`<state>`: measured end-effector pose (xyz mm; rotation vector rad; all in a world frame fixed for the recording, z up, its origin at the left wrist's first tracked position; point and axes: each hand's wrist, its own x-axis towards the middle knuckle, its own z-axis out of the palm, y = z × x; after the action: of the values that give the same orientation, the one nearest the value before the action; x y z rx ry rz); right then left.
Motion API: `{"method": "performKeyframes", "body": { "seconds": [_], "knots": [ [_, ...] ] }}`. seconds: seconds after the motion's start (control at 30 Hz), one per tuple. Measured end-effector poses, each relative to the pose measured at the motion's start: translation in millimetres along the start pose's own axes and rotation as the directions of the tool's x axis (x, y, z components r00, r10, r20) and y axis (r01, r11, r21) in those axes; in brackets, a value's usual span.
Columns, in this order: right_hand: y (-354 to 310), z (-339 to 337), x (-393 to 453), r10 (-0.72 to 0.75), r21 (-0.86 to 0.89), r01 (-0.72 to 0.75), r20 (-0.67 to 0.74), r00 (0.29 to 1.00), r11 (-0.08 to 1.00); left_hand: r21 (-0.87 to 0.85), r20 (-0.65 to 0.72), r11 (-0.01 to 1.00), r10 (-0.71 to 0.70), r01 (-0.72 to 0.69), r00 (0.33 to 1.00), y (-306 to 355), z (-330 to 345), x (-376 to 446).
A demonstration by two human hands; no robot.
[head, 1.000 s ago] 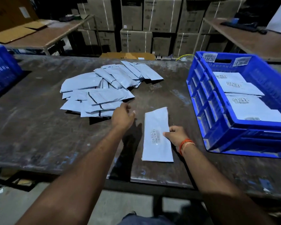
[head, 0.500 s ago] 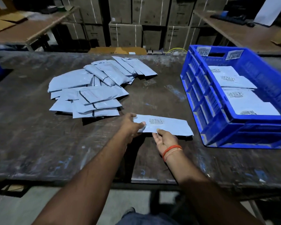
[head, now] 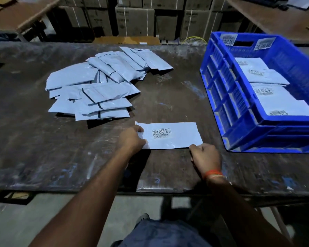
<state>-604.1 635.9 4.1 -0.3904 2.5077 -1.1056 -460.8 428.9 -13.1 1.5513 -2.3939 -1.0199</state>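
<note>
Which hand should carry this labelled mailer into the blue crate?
Probably the right hand: it pinches the mailer at the corner nearest the blue crate; the left hand holds the far end.

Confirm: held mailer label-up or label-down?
Label-up. The mailer shows barcodes on top; left hand holds its left end, right hand its near right corner.

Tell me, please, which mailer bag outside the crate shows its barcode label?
The lone mailer bag lying flat between the left hand and right hand, which both hold it; those in the pile show only plain, unlabelled sides.
</note>
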Motion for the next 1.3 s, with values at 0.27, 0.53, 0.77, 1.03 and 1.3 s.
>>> {"method": "performKeyframes", "body": {
  "seconds": [0.27,0.53,0.77,1.03,1.3],
  "knots": [
    [-12.4,46.7,34.4,-0.677,-0.313,0.652,0.038,0.735,0.691,0.379,-0.177,0.820,0.519,-0.429,0.836,31.1,30.8,-1.5],
    [-14.0,69.8,59.5,-0.564,-0.591,0.687,0.422,0.710,0.423,0.435,0.001,0.783,0.493,-0.445,0.870,20.1,66.7,7.8],
    [2.0,57.2,67.6,-0.546,-0.600,0.665,0.407,0.732,0.445,0.511,0.022,0.743,0.491,-0.432,0.871,-0.1,60.4,14.5],
    [10.9,44.8,78.9,-0.481,-0.629,0.599,0.376,0.792,0.496,0.528,-0.009,0.770,0.427,-0.358,0.904,-12.6,50.2,12.4],
    [22.3,21.6,87.4,-0.401,-0.682,0.509,0.330,0.855,0.525,0.513,-0.040,0.825,0.298,-0.237,0.954,-21.1,39.3,8.1]
  ]
}}
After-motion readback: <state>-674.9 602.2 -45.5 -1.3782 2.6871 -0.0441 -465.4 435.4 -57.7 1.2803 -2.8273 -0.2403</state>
